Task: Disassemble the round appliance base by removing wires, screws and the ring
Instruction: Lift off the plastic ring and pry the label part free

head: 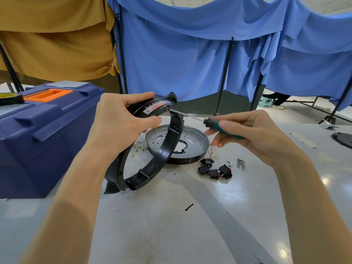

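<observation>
My left hand [122, 119] grips the top of a black plastic ring [152, 164], which stands tilted on edge on the table, its label facing me. My right hand [247, 132] holds a green-handled screwdriver [222, 128]. The screwdriver's shaft points left and its tip sits at a screw hole [167, 109] beside the label. Behind the ring a round metal base plate [192, 147] lies flat on the table.
A blue toolbox [43, 134] with an orange handle stands at the left. Black switches [215, 171], loose screws [240, 163] and small wire connectors [138, 147] lie around the plate. Another black part [342, 140] sits at the right edge. Blue and tan cloths hang behind.
</observation>
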Demonstrator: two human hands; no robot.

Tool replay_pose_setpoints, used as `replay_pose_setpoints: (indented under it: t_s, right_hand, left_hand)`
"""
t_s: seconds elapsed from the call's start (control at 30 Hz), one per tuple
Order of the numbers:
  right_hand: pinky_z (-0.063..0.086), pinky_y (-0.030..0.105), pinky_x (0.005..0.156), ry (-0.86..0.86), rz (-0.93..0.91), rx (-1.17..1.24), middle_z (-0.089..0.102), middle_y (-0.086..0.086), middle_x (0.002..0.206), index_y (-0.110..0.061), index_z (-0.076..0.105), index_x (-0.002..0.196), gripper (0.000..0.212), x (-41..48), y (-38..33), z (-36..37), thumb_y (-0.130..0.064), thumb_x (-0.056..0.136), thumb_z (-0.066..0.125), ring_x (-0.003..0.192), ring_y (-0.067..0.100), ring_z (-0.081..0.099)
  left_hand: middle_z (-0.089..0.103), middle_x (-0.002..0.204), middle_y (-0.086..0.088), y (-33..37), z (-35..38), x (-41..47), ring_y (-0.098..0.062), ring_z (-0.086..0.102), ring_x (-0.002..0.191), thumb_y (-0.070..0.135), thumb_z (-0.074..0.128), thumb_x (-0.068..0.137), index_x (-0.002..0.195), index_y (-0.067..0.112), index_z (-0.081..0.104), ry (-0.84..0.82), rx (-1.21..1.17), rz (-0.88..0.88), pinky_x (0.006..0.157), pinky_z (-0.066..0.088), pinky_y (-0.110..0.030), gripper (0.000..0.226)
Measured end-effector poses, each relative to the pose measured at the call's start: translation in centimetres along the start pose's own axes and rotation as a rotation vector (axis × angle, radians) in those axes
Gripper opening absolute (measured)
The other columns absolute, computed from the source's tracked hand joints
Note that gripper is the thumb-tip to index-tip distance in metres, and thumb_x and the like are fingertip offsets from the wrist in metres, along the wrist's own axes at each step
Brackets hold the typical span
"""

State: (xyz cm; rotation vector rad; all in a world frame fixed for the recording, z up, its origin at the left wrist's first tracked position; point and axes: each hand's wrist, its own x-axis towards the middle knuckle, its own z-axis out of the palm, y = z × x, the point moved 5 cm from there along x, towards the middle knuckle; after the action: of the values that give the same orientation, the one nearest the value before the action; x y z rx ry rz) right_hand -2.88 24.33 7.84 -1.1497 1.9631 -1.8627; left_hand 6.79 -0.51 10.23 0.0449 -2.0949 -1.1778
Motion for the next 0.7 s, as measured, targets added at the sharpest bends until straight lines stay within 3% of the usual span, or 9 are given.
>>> replay_pose_setpoints:
  t_s: [0.1, 0.13, 0.23, 0.3, 0.4, 0.5, 0.7]
  right_hand:
    - [0.058, 0.030, 0.077, -0.144, 0.138, -0.184, 0.074, 0.016, 0.097, -0.014, 0.073, 0.108, 0.031, -0.2, 1.1, 0.9, -0.015, 0.077, 0.077, 0.081, 0.034, 0.073]
    - [0.058, 0.029, 0.078, -0.175, 0.168, -0.205, 0.074, 0.016, 0.096, -0.015, 0.072, 0.110, 0.032, -0.1, 1.5, 1.5, -0.010, 0.079, 0.077, 0.083, 0.033, 0.073]
    - [0.057, 0.026, 0.081, -0.213, 0.193, -0.276, 0.072, 0.016, 0.091, -0.014, 0.070, 0.112, 0.037, 0.6, 2.7, 3.2, 0.009, 0.082, 0.065, 0.088, 0.028, 0.072]
    - [0.058, 0.035, 0.081, -0.231, 0.194, -0.323, 0.068, 0.014, 0.084, -0.013, 0.071, 0.109, 0.035, 0.9, 3.3, 4.4, 0.010, 0.085, 0.059, 0.088, 0.031, 0.067]
    - [0.055, 0.044, 0.080, -0.234, 0.231, -0.373, 0.068, 0.002, 0.074, -0.010, 0.073, 0.104, 0.017, 1.0, 4.2, 5.5, -0.007, 0.093, 0.060, 0.072, 0.026, 0.059]
    - [0.049, 0.050, 0.067, -0.203, 0.271, -0.306, 0.066, 0.002, 0.065, -0.007, 0.073, 0.099, 0.029, 1.0, 4.8, 5.7, -0.031, 0.096, 0.056, 0.053, 0.022, 0.051]
    - [0.041, 0.043, 0.057, -0.144, 0.207, -0.197, 0.060, 0.010, 0.059, -0.017, 0.074, 0.091, 0.034, 1.0, 5.1, 5.1, -0.043, 0.091, 0.053, 0.040, 0.016, 0.044]
  left_hand:
    - [0.067, 0.096, 0.022, 2.2, 0.2, -0.9, 0.013, 0.064, 0.085, 0.020, 0.084, 0.067, 0.117, 0.030, 0.069, 0.004, 0.103, 0.133, 0.072, 0.051, -0.006, 0.054]
    - [0.066, 0.096, 0.022, 2.8, 0.5, -1.3, 0.013, 0.064, 0.087, 0.019, 0.082, 0.068, 0.118, 0.030, 0.068, -0.008, 0.134, 0.168, 0.074, 0.051, -0.006, 0.053]
    - [0.072, 0.108, 0.010, 3.7, 1.7, -2.2, -0.004, 0.067, 0.094, 0.020, 0.079, 0.072, 0.122, 0.028, 0.066, -0.044, 0.250, 0.243, 0.083, 0.056, -0.027, 0.053]
    - [0.071, 0.114, 0.006, 3.6, 2.4, -2.5, -0.009, 0.065, 0.098, 0.022, 0.078, 0.073, 0.125, 0.027, 0.064, -0.069, 0.351, 0.276, 0.080, 0.055, -0.027, 0.054]
    - [0.069, 0.118, 0.007, 3.2, 2.8, -2.7, -0.007, 0.062, 0.099, 0.023, 0.078, 0.075, 0.127, 0.029, 0.062, -0.069, 0.455, 0.294, 0.068, 0.040, -0.011, 0.055]
    - [0.069, 0.119, 0.008, 2.6, 3.3, -3.2, -0.015, 0.065, 0.101, 0.023, 0.077, 0.075, 0.128, 0.029, 0.062, -0.074, 0.527, 0.287, 0.068, 0.038, -0.017, 0.056]
    - [0.066, 0.123, 0.007, 1.7, 4.5, -3.8, -0.019, 0.065, 0.102, 0.029, 0.077, 0.077, 0.131, 0.027, 0.058, -0.053, 0.566, 0.263, 0.068, 0.039, -0.021, 0.057]
